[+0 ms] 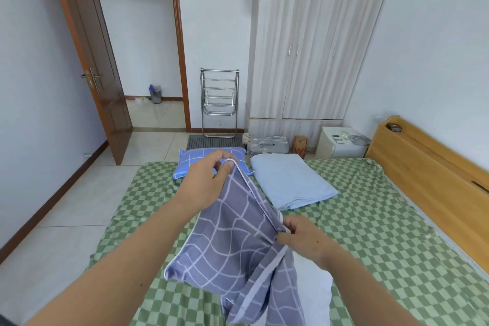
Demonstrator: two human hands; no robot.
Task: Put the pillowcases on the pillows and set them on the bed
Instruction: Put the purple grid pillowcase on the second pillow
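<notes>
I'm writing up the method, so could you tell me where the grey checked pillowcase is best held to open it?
Judging by its pose, grip the piped open hem of the grey checked pillowcase at two spread points from above, as the left hand and right hand do; the mouth hangs open between them.

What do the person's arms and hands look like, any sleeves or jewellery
Both forearms are bare as far as the frame shows, with no sleeves in view. The left hand and right hand wear no gloves, rings, watch or bracelet that can be seen.

— What are your hands doing?
— Your left hand (pixel 209 180) pinches the grey-blue pillowcase's (pixel 232 241) piped edge up high; your right hand (pixel 304 239) grips that edge lower down.
— And beyond them?
— A cased blue pillow (pixel 190 164) and a folded light-blue blanket (pixel 291 180) lie on the bed (pixel 383 219).
</notes>
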